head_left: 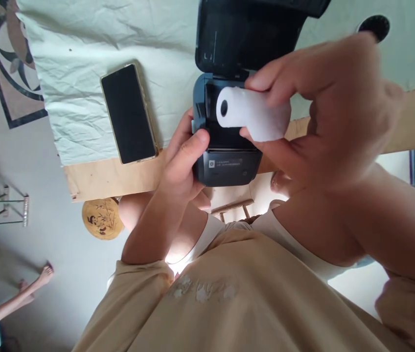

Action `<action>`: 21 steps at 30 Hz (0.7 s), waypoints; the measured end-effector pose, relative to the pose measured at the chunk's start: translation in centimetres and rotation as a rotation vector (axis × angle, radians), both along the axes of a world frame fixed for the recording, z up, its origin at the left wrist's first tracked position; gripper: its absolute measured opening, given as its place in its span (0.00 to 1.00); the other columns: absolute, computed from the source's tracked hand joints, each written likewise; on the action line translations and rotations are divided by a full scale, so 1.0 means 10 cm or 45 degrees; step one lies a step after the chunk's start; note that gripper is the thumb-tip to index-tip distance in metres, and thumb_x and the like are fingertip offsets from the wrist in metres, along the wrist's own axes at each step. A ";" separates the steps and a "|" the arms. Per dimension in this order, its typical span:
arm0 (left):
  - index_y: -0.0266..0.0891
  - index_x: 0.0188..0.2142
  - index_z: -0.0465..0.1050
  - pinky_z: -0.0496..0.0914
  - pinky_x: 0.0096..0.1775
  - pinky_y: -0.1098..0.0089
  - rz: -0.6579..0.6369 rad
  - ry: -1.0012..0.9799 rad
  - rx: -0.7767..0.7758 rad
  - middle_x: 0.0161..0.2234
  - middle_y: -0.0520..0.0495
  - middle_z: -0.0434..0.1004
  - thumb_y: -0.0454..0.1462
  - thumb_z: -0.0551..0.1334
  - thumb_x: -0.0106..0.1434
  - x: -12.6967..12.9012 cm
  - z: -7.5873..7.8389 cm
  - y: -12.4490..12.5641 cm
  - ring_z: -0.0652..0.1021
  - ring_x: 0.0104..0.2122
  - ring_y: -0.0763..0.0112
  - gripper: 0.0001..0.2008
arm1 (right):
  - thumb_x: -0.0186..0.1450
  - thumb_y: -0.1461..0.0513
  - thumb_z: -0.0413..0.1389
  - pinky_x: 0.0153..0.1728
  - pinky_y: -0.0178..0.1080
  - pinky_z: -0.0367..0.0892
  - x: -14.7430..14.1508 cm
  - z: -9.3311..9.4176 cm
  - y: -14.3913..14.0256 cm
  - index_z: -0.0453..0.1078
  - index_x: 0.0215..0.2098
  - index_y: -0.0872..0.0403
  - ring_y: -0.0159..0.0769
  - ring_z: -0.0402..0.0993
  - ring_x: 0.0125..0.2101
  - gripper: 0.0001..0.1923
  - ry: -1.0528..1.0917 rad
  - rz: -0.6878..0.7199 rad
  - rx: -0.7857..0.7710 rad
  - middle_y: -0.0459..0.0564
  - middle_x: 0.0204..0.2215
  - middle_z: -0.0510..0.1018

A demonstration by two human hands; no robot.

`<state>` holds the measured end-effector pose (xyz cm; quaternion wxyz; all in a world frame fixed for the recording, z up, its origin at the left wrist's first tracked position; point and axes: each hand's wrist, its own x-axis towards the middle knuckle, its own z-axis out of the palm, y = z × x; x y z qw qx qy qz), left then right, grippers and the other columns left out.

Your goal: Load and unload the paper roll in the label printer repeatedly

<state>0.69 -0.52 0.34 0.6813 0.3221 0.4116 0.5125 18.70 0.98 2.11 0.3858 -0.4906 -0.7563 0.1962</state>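
The left hand (183, 164), left of centre in the frame, reaches up from a bent forearm and is partly closed around the left side of a dark blue-black plastic device with rounded corners and a hinged lid (231, 171), its thumb lying along the near left rim and its other fingers mostly hidden behind the casing. The right hand (325, 107), right of centre and slightly blurred, comes in from the right with the wrist bent; its thumb and fingers are pinched, only part-way open, on a smooth white paper roll with a dark round hole in its end (266, 112). That roll is near the centre of the frame, over the device's open compartment, its holed end facing left and its wider end held between the fingertips; whether it touches the compartment walls cannot be told. The lid stands open at upper centre, glossy black inside, and a pale printed label (225, 164) crosses the device's near face. At left centre a black-screened rectangular phone in a clear-edged case (128, 115) lies tilted on wrinkled pale green cloth (82, 34), its lower end reaching the smooth light-wood table edge (108, 182). A round yellow-brown stool top with a dark plant drawing (103, 218) shows at lower left.
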 end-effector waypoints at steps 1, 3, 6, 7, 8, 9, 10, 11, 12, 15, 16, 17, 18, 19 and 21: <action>0.42 0.44 0.78 0.71 0.59 0.63 -0.001 -0.007 -0.001 0.38 0.47 0.80 0.46 0.66 0.65 0.00 -0.01 -0.01 0.73 0.62 0.56 0.12 | 0.64 0.66 0.57 0.44 0.38 0.73 -0.03 0.01 0.00 0.66 0.38 0.52 0.31 0.79 0.43 0.05 -0.044 0.002 0.139 0.40 0.39 0.79; 0.41 0.45 0.78 0.73 0.56 0.64 -0.026 -0.027 0.007 0.37 0.47 0.80 0.46 0.65 0.66 0.01 -0.03 -0.02 0.76 0.58 0.57 0.13 | 0.62 0.71 0.55 0.41 0.38 0.73 -0.07 -0.01 0.01 0.64 0.38 0.52 0.31 0.80 0.42 0.09 -0.108 -0.006 0.314 0.39 0.38 0.80; 0.41 0.45 0.77 0.76 0.49 0.66 -0.042 -0.073 0.027 0.39 0.46 0.80 0.45 0.64 0.67 0.04 -0.01 -0.04 0.78 0.54 0.59 0.13 | 0.62 0.71 0.54 0.44 0.40 0.75 -0.06 -0.09 0.03 0.66 0.38 0.51 0.33 0.80 0.45 0.10 -0.123 0.038 0.308 0.39 0.46 0.80; 0.41 0.45 0.76 0.77 0.46 0.68 -0.024 -0.090 0.022 0.40 0.46 0.80 0.44 0.63 0.67 0.06 0.00 -0.05 0.79 0.53 0.60 0.11 | 0.63 0.69 0.54 0.45 0.42 0.75 -0.05 -0.11 0.04 0.67 0.37 0.51 0.34 0.80 0.47 0.08 -0.130 0.063 0.310 0.39 0.47 0.80; 0.41 0.44 0.76 0.77 0.42 0.70 0.009 -0.103 0.013 0.39 0.46 0.79 0.43 0.63 0.68 0.07 0.02 -0.05 0.79 0.51 0.62 0.10 | 0.64 0.68 0.54 0.46 0.43 0.75 -0.05 -0.13 0.05 0.68 0.36 0.51 0.35 0.80 0.47 0.06 -0.135 0.075 0.332 0.40 0.47 0.80; 0.41 0.44 0.75 0.75 0.38 0.72 0.032 -0.113 -0.004 0.38 0.47 0.79 0.42 0.62 0.68 0.08 0.04 -0.05 0.80 0.49 0.64 0.09 | 0.65 0.66 0.54 0.46 0.44 0.74 -0.04 -0.14 0.05 0.69 0.35 0.51 0.36 0.79 0.46 0.04 -0.139 0.074 0.370 0.41 0.46 0.80; 0.40 0.43 0.74 0.74 0.35 0.73 0.052 -0.118 -0.024 0.37 0.47 0.79 0.40 0.61 0.68 0.09 0.06 -0.05 0.81 0.47 0.65 0.08 | 0.65 0.65 0.55 0.45 0.45 0.73 -0.04 -0.15 0.05 0.70 0.34 0.51 0.36 0.78 0.44 0.03 -0.150 0.066 0.406 0.42 0.44 0.80; 0.40 0.43 0.74 0.71 0.31 0.74 0.065 -0.122 -0.037 0.35 0.48 0.78 0.40 0.61 0.68 0.09 0.07 -0.05 0.81 0.44 0.66 0.07 | 0.64 0.64 0.56 0.43 0.45 0.72 -0.04 -0.15 0.05 0.70 0.34 0.51 0.37 0.77 0.42 0.02 -0.160 0.053 0.438 0.43 0.41 0.80; 0.40 0.42 0.74 0.69 0.30 0.74 0.067 -0.125 -0.044 0.33 0.48 0.77 0.40 0.61 0.68 0.09 0.08 -0.04 0.81 0.42 0.67 0.07 | 0.63 0.63 0.57 0.41 0.45 0.71 -0.04 -0.14 0.04 0.70 0.34 0.51 0.37 0.75 0.40 0.01 -0.168 0.039 0.465 0.44 0.39 0.79; 0.40 0.41 0.73 0.70 0.33 0.73 0.055 -0.141 -0.063 0.32 0.47 0.76 0.42 0.62 0.66 0.10 0.07 -0.03 0.81 0.43 0.64 0.08 | 0.63 0.62 0.57 0.39 0.44 0.67 -0.07 -0.07 -0.02 0.71 0.35 0.50 0.35 0.72 0.35 0.01 -0.191 0.034 0.482 0.45 0.35 0.76; 0.41 0.40 0.73 0.71 0.35 0.71 0.071 -0.147 -0.065 0.32 0.47 0.76 0.43 0.62 0.65 0.10 0.06 -0.02 0.81 0.45 0.62 0.09 | 0.64 0.62 0.57 0.38 0.44 0.67 -0.09 -0.06 -0.04 0.71 0.35 0.49 0.34 0.71 0.34 0.02 -0.175 0.040 0.487 0.45 0.34 0.76; 0.41 0.40 0.73 0.71 0.38 0.70 0.078 -0.150 -0.067 0.32 0.47 0.77 0.44 0.63 0.64 0.09 0.05 -0.02 0.80 0.46 0.60 0.10 | 0.64 0.63 0.57 0.37 0.43 0.66 -0.12 -0.04 -0.06 0.70 0.36 0.49 0.33 0.70 0.33 0.02 -0.154 0.055 0.495 0.45 0.33 0.75; 0.41 0.40 0.73 0.71 0.38 0.69 0.078 -0.148 -0.065 0.32 0.46 0.77 0.45 0.63 0.64 0.09 0.04 -0.02 0.80 0.46 0.59 0.10 | 0.64 0.64 0.57 0.36 0.42 0.65 -0.14 -0.04 -0.08 0.70 0.35 0.49 0.33 0.70 0.32 0.03 -0.132 0.078 0.503 0.45 0.32 0.75; 0.42 0.39 0.73 0.71 0.38 0.68 0.071 -0.144 -0.055 0.31 0.47 0.76 0.46 0.63 0.63 0.08 0.03 -0.02 0.80 0.44 0.59 0.11 | 0.64 0.65 0.57 0.35 0.42 0.65 -0.17 -0.05 -0.09 0.70 0.35 0.50 0.33 0.70 0.32 0.03 -0.115 0.106 0.506 0.44 0.32 0.75; 0.42 0.38 0.74 0.68 0.34 0.71 0.042 -0.134 -0.043 0.30 0.49 0.74 0.45 0.65 0.63 0.06 0.02 -0.03 0.79 0.36 0.66 0.10 | 0.63 0.64 0.59 0.34 0.42 0.64 -0.20 -0.10 -0.09 0.71 0.35 0.50 0.33 0.71 0.33 0.03 -0.080 0.155 0.528 0.45 0.32 0.76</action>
